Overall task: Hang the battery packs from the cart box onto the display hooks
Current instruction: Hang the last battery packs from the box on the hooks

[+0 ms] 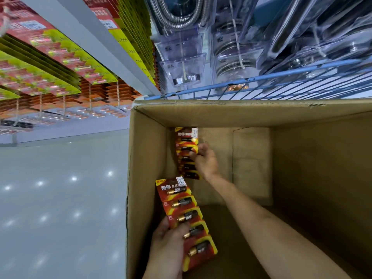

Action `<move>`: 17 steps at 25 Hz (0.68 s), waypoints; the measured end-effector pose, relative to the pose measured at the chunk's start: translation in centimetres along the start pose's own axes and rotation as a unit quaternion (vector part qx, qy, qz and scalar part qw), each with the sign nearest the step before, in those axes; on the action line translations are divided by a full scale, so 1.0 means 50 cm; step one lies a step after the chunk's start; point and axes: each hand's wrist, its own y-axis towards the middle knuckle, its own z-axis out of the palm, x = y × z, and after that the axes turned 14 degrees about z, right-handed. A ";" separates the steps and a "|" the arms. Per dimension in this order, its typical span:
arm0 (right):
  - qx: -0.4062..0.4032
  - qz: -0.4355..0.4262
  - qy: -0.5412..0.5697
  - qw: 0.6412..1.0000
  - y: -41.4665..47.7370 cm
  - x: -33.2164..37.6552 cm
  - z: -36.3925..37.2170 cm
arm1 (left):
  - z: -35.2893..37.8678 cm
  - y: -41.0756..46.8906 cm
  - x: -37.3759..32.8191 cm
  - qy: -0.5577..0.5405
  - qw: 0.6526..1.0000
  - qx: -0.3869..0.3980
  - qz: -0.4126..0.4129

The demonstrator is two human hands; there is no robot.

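A large open cardboard box (302,150) fills the right half of the view, inside a blue wire cart (221,87). My left hand (168,242) grips a long red and yellow strip of battery packs (185,216) at the box's near left corner, thumb across its front. Deep in the box, my right hand (205,160) pinches a second battery strip (186,152) that stands against the left wall. Display hooks with hanging red and yellow-green battery cards (50,63) line the shelving at upper left.
A grey shelf upright (112,49) separates two battery displays. Clear packs of metal shower hoses (231,47) hang beyond the cart at the top. Shiny pale floor (60,198) lies left of the box. The box bottom around the strips is bare cardboard.
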 end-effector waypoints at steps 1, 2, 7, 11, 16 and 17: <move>-0.002 0.003 0.001 1.000 -0.034 0.015 -0.036 | 0.001 -0.015 -0.004 -0.020 1.000 0.001 -0.008; -0.011 0.003 -0.015 1.000 -0.078 0.032 -0.075 | -0.004 -0.032 -0.007 -0.038 0.999 0.014 -0.007; -0.045 0.005 -0.016 0.999 -0.327 0.126 -0.207 | -0.034 -0.133 -0.046 -0.058 0.991 0.100 0.067; -0.029 -0.048 0.001 0.998 -0.513 0.188 -0.229 | -0.057 -0.211 -0.092 -0.052 0.977 0.158 0.136; -0.030 -0.093 0.019 0.995 -0.653 0.252 -0.217 | -0.095 -0.264 -0.129 -0.108 0.956 0.186 0.199; -0.032 -0.095 0.026 0.995 -0.672 0.261 -0.210 | -0.105 -0.270 -0.135 -0.117 0.952 0.187 0.213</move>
